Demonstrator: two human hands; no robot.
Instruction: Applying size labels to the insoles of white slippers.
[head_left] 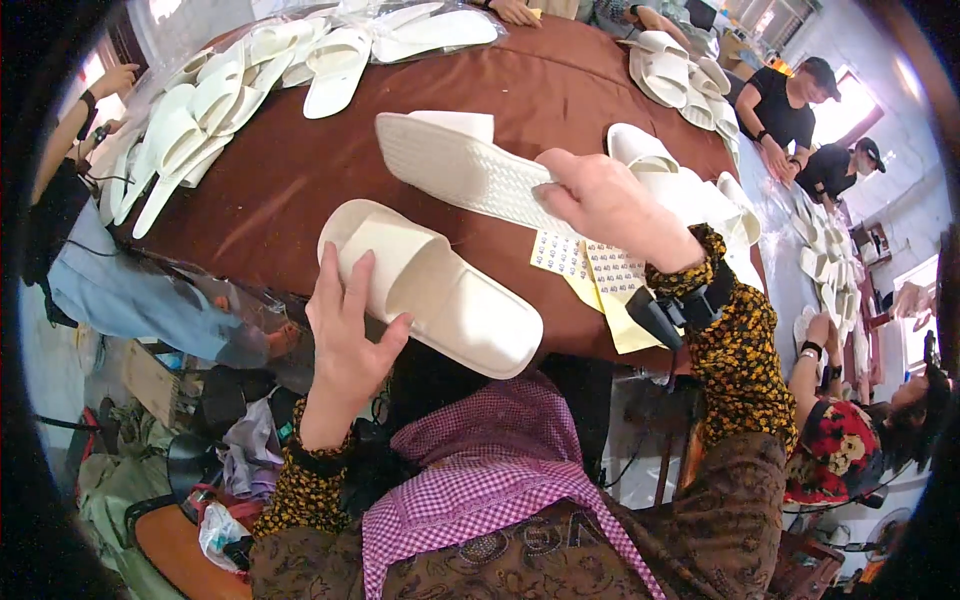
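A cream slide slipper (pixel 480 309) lies sole down at the near edge of the brown-covered table, its strap toward the upper left. My left hand (pixel 349 345) rests against its strap and near side, with fingers spread and thumb apart. Above the table, my right hand (pixel 607 200) is closed around the heel end of a second slipper (pixel 455 170). That slipper is tipped so its textured sole faces me and its strap sticks out on the far side. Yellow sticker sheets (pixel 618 275) with printed rows lie just below my right hand.
White slippers are piled at the table's far left (pixel 215 105), far right (pixel 675 80) and beside my right forearm (pixel 690 190). The brown table cover (pixel 290 190) spans the middle. Other people work around, including one in black (pixel 785 110). Bags and cloth (pixel 240 460) lie below left.
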